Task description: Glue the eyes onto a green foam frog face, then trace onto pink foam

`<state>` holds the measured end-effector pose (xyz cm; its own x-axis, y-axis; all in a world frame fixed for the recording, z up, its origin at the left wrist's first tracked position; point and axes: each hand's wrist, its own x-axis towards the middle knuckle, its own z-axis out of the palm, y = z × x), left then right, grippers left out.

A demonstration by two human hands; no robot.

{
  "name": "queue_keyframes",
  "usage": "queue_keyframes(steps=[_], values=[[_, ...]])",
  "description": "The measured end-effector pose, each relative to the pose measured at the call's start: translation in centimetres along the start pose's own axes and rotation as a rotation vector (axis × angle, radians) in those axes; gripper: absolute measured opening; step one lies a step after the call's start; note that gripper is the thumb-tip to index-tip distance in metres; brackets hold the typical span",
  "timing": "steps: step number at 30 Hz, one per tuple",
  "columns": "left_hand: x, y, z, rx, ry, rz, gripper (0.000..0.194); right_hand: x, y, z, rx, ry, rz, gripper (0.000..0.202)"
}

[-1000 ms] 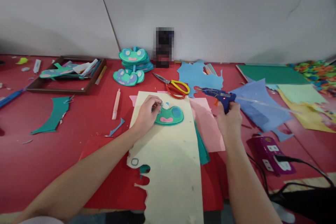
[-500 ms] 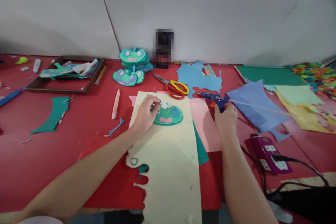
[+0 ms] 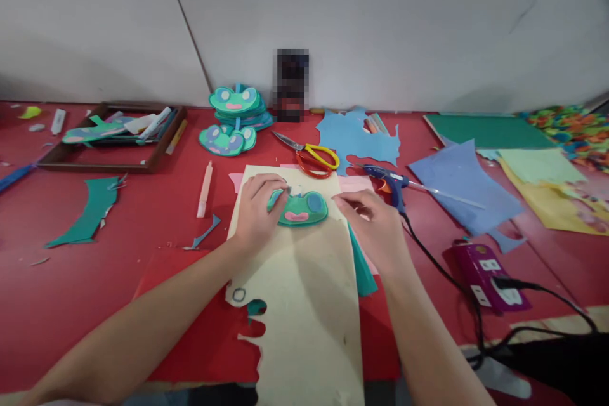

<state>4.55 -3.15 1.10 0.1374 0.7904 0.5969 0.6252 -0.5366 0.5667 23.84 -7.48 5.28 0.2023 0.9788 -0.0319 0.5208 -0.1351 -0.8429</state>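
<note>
A green frog face (image 3: 309,203) with a pink mouth and blue eye patches lies on a long cream sheet (image 3: 309,304). My left hand (image 3: 254,209) is closed in a pinch at the face's upper left; whatever is between its fingertips is too small to make out. On the other side, my right hand (image 3: 373,219) hovers over the sheet's right edge, fingers bent and slightly apart, with nothing seen in them. The blue glue gun (image 3: 392,181) lies on the table just beyond it, a clear glue stick poking out the back.
Scissors (image 3: 311,157) and a stack of frog faces (image 3: 238,104) are behind the sheet. A marker (image 3: 205,190) and a wooden frame (image 3: 162,149) lie left. To the right are blue felt (image 3: 457,184) and a purple power strip (image 3: 490,276) with a black cable.
My right hand has let go of the glue gun and moved left toward the frog face. The gun now rests on the table. My left hand stays at the face's left side.
</note>
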Motion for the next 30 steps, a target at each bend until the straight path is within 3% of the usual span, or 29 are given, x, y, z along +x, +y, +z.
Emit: queue_keyframes(steps=[4,11,17,20,25,30], values=[[-0.2,0.0,0.0,0.049,-0.026,0.079,0.01,-0.5,-0.3,0.8,0.043,-0.101,-0.024,0.033],[-0.1,0.1,0.0,0.069,-0.01,0.132,0.009,-0.2,-0.3,1.0,0.09,-0.116,-0.027,0.03],[-0.5,0.9,-0.6,0.201,0.003,0.382,0.019,-0.5,-0.9,1.2,0.127,-0.151,0.053,0.035],[-0.7,1.1,-0.7,0.242,0.002,0.432,0.02,-0.6,-0.9,1.2,0.118,-0.145,0.044,0.034],[-0.7,1.2,-0.7,0.259,-0.006,0.448,0.019,-0.5,-0.7,1.2,-0.07,-0.035,-0.188,0.023],[-0.7,1.2,-0.7,0.262,-0.012,0.452,0.02,-0.4,-0.2,1.4,-0.235,0.007,-0.382,0.024]])
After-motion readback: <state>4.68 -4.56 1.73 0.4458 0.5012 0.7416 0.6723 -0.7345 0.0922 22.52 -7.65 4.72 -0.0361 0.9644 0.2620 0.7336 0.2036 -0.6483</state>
